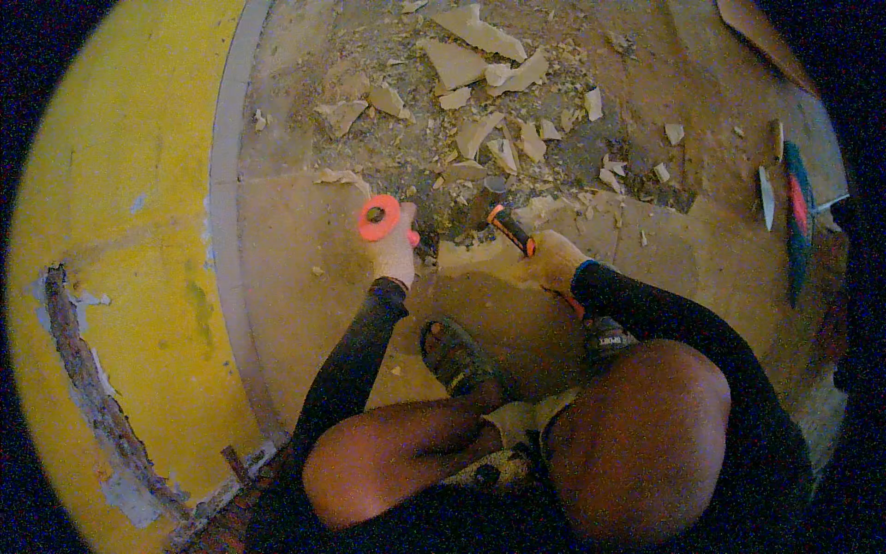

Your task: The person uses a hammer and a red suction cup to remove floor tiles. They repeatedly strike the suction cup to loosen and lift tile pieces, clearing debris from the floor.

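My left hand (pixel 396 239) is closed around the grip of a chisel with a round orange hand guard (pixel 379 218); the guard hides most of the tool. To its right, my right hand (pixel 554 260) grips a hammer by its black and orange handle (pixel 512 230). The hammer's dark head (pixel 493 185) is over the broken floor between and ahead of my hands. Cracked floor tile (pixel 477 257) lies just below it, its upper edge ragged. Beyond my hands, broken tile pieces (pixel 453 64) and small chips lie on the exposed grey bed.
A yellow wall (pixel 138 173) with a grey base strip (pixel 232 138) runs along the left, a rough channel (pixel 86 367) cut in it. A sandalled foot (pixel 457 353) is close below my hands. At the far right lie a pointed blade (pixel 765 197) and a green and red item (pixel 798 201).
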The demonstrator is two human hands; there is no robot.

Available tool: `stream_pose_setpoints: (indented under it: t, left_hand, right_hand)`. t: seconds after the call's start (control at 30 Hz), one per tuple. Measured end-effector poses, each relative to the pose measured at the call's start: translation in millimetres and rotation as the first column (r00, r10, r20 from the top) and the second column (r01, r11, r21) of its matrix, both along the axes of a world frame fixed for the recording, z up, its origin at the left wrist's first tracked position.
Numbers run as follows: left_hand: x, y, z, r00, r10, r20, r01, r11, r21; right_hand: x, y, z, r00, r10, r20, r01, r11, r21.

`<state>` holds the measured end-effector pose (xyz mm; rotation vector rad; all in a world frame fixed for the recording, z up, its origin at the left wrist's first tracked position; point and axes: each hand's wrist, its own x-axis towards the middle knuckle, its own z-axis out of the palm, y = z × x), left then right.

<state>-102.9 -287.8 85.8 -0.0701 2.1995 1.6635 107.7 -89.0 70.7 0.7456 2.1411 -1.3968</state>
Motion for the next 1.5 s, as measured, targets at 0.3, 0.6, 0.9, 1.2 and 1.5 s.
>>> stream_pose_setpoints:
  t: [0.3, 0.6, 0.9, 1.2, 1.5]
  left_hand:
    - [-2, -2, 2, 0.990, -0.137, 0.025, 0.139, 0.967, -0.212]
    - [-31, -38, -25, 0.874, -0.464, -0.145, 0.314, 0.767, -0.560]
    - [-61, -13, 15, 0.969, -0.232, -0.085, 0.221, 0.968, -0.118]
    - [-47, -13, 1, 0.993, -0.083, -0.079, 0.078, 0.994, -0.075]
    - [-32, -8, -6, 0.944, -0.327, 0.048, 0.330, 0.939, -0.096]
  right_hand:
    - [1, 3, -1, 0.999, -0.042, -0.027, 0.038, 0.990, -0.135]
    - [2, 0, -12, 0.997, 0.063, -0.037, -0.062, 0.998, 0.019]
    - [1, 3, -17, 0.998, -0.017, -0.059, 0.012, 0.996, -0.086]
    - [3, 3, -8, 0.994, -0.068, -0.082, 0.061, 0.995, -0.083]
    - [1, 2, -13, 0.998, -0.035, -0.049, 0.032, 0.998, -0.060]
